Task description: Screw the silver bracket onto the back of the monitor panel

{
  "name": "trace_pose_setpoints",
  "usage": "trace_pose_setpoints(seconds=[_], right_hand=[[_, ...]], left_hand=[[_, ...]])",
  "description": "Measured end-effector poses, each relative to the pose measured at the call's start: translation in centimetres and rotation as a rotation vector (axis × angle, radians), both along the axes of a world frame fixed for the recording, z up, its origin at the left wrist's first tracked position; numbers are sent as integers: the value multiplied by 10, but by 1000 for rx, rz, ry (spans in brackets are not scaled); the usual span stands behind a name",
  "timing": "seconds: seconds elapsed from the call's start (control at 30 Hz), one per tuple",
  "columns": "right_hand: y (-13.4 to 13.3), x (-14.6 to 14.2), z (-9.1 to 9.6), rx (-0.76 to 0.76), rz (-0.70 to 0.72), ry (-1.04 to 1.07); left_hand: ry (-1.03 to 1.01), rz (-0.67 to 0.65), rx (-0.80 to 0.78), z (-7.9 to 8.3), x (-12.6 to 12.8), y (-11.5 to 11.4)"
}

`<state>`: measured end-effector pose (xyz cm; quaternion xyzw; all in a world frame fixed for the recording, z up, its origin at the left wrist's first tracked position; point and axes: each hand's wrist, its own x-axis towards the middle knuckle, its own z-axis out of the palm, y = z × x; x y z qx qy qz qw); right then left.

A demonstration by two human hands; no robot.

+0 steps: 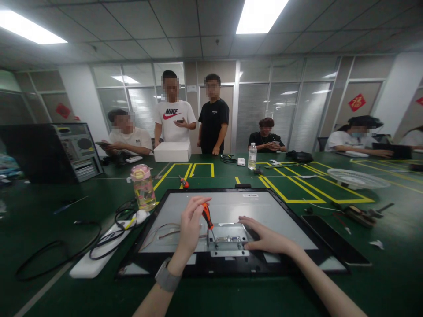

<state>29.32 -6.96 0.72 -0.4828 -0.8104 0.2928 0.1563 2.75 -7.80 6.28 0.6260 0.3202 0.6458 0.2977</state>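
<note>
My left hand (pixel 192 218), with a grey band at the wrist, grips an orange and black screwdriver (pixel 206 215) by the top of its handle. The screwdriver leans slightly, and its shaft points down at the left side of a metal bracket (pixel 228 253) with a circuit board in it. My right hand (pixel 264 237) rests on the bracket's right side, thumb and fingers apart along its edge. Underneath lies a flat display panel (pixel 280 215) with a black frame, face down or up I cannot tell. Thin wires (pixel 168 231) run left from the bracket.
On the left are a white power strip (pixel 99 259) with black cables, a pink-lidded bottle (pixel 144 189) and a computer case (pixel 79 152). A second screwdriver (pixel 185 182) lies beyond the panel. To the right are a black phone-like slab (pixel 335 240) and a tool (pixel 360 215). Several people sit or stand opposite.
</note>
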Motion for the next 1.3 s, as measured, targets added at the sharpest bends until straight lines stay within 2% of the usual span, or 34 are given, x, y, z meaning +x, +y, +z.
trace_pose_setpoints(seconds=[0.07, 0.23, 0.37, 0.53, 0.7, 0.93, 1.13, 1.3], right_hand=[[0, 0, 1, -1, -1, -1], [-2, 0, 2, 4, 7, -7], [-1, 0, 0, 3, 4, 0], [0, 0, 1, 3, 11, 4], [-1, -1, 1, -7, 0, -7], [1, 1, -2, -7, 5, 2], [-1, 0, 1, -5, 5, -4], [0, 1, 0, 0, 3, -5]], left_hand=[[10, -30, -15, 0, 0, 0], [14, 42, -24, -1, 1, 2], [5, -25, -32, 0, 1, 2], [23, -4, -1, 1, 2, -1], [-2, -156, -88, 1, 3, 0], [-78, -204, -164, -2, 4, 3], [-52, -100, -33, -3, 3, 4], [-32, -140, -81, -4, 2, 4]])
